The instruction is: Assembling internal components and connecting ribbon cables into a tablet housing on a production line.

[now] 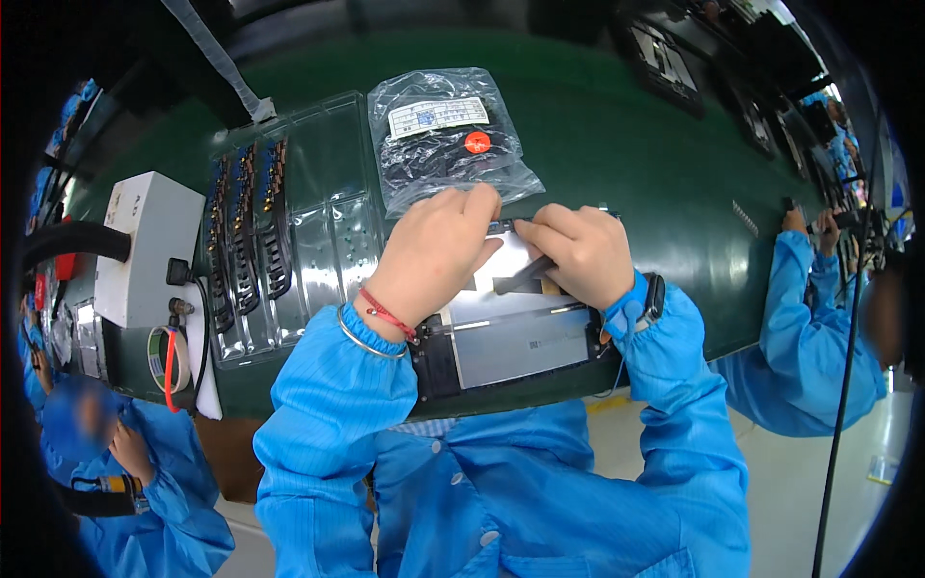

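A flat device [520,345] with a silver back and black edges lies in front of me on the green table. My left hand [438,252] rests over its upper left part, fingers bent and thumb toward the far edge; whatever lies between the fingertips is hidden. My right hand [583,255] is closed at the upper right of the device. A slim dark stick-like tool [523,277] juts from under its fingers across the silver surface. Its thumb and index finger pinch near the device's far edge, close to the left fingertips.
Beyond my hands lies a clear plastic bag [448,130] with dark contents. A clear tray [332,246] to the left holds rows of small circuit parts [248,231]. Farther left are a white box [145,250] and a tape roll [167,356]. Co-workers sit on both sides.
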`<state>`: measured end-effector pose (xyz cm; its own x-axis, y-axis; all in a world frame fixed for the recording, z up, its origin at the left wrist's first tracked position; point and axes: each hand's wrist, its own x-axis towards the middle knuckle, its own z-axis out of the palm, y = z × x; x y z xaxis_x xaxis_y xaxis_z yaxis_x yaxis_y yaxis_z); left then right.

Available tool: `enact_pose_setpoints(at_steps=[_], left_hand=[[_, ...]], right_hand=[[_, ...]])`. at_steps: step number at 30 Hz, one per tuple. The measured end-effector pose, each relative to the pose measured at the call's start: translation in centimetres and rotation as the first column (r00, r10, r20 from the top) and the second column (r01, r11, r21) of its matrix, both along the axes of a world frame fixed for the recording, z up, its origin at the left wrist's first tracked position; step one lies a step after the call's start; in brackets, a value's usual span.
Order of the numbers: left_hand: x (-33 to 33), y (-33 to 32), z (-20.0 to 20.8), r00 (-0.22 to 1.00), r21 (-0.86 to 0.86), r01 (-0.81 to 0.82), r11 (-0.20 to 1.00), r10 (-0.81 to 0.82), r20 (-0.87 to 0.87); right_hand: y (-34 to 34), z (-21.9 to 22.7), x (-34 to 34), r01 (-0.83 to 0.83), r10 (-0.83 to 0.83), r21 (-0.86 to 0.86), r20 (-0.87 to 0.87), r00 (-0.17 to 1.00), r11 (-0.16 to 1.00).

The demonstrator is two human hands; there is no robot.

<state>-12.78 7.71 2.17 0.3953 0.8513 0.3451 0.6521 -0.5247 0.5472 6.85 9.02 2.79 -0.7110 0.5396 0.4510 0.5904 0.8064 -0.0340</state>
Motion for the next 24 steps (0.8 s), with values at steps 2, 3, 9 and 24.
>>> enact_pose_setpoints(at_steps=[2,3,9,24], left_hand=[[0.1,0.1,0.0,0.999,-0.003,0.03,1.0,-0.03,0.026],[0.0,0.1,-0.1,0.999,-0.008,0.031,0.999,-0.031,0.031],[0.0,0.0,0.0,0.996,0.019,0.054,0.998,-0.055,0.07],[1.7,-1.2,0.6,0.926,0.235,0.087,0.968,0.008,-0.377]], right_hand=[[0.0,0.0,0.1,-0.003,0.002,0.035,0.036,0.999,0.999],[0.0,0.0,0.0,-0.002,0.001,0.03,0.041,0.999,1.0],[-0.7,0.2,-1.1,0.047,-0.062,0.139,0.104,0.993,0.989],[0.9,2.9,9.1,0.198,-0.342,-0.508,-0.208,0.916,0.839]])
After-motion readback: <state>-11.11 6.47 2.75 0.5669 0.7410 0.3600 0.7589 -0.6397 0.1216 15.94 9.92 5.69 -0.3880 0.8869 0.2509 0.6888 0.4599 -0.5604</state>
